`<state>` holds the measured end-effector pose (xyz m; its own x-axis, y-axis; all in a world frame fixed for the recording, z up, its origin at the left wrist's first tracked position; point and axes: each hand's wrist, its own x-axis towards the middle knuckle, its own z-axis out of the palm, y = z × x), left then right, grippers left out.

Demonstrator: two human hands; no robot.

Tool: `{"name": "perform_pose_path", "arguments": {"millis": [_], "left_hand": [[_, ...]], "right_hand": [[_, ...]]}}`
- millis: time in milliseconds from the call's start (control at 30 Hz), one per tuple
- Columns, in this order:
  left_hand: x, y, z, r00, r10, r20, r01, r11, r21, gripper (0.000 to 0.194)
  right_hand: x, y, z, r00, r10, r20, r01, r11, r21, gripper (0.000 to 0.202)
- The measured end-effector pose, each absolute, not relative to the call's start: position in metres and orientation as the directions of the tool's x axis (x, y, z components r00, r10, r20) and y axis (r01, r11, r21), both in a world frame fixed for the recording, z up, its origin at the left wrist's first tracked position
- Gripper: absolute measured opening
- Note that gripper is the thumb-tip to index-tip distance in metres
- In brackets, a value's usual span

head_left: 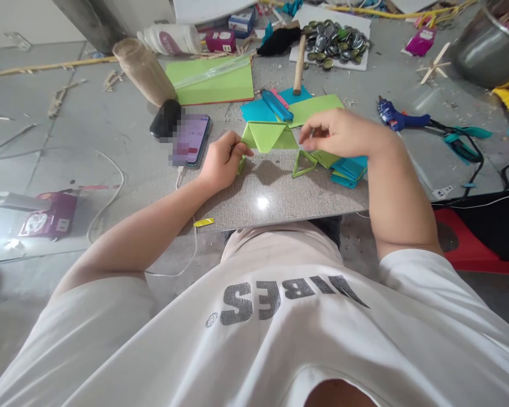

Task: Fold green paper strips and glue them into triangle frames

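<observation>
A folded light-green paper piece (pixel 266 135), with a triangular flap at its middle, is raised over the board. My left hand (pixel 224 161) pinches its left end between thumb and fingers. My right hand (pixel 339 133) hovers just off the paper's right end, its fingers loosely bent and apart, with nothing visible in them. Below it stands a green folded paper triangle (pixel 304 164). Blue folded paper pieces (pixel 350 169) lie stacked beside that, partly under my right wrist. Behind the held paper are a blue stapler-like tool (pixel 277 105) and a flat green sheet (pixel 318 108).
A phone (pixel 195 138) with a white cable lies to the left. Further back are a brown bottle (pixel 144 70), green paper sheets (pixel 212 82), a wooden stick (pixel 299 65) and a heap of bottle caps (pixel 333 42). A blue glue gun (pixel 401 116) rests at the right.
</observation>
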<state>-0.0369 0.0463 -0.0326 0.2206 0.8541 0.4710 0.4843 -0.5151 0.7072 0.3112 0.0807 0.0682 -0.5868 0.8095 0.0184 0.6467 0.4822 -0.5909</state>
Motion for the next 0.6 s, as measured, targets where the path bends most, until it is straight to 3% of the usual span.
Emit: {"name": "perform_pose_path", "arguments": {"millis": [100,233,333,500,600], "left_hand": [[-0.039,0.048,-0.034,0.210,0.849,0.485,0.467,-0.523,0.713,0.034],[-0.041,0.049,-0.036,0.186,0.859,0.478,0.475,-0.504,0.721,0.032],[-0.042,0.050,-0.037,0.190,0.856,0.481,0.466,-0.510,0.723,0.031],[-0.042,0.050,-0.035,0.176,0.863,0.475,0.460,-0.498,0.735,0.033],[-0.041,0.050,-0.034,0.187,0.857,0.480,0.452,-0.509,0.733,0.032]], "right_hand": [[0.325,0.085,0.067,-0.586,0.798,-0.144,0.740,0.454,-0.496,0.031],[0.318,0.088,0.056,-0.545,0.837,-0.049,0.765,0.473,-0.438,0.018],[0.311,0.089,0.051,-0.581,0.814,-0.025,0.744,0.517,-0.423,0.022],[0.312,0.096,0.048,-0.672,0.727,-0.139,0.710,0.580,-0.398,0.037],[0.310,0.099,0.044,-0.676,0.721,-0.154,0.714,0.589,-0.379,0.037]]}}
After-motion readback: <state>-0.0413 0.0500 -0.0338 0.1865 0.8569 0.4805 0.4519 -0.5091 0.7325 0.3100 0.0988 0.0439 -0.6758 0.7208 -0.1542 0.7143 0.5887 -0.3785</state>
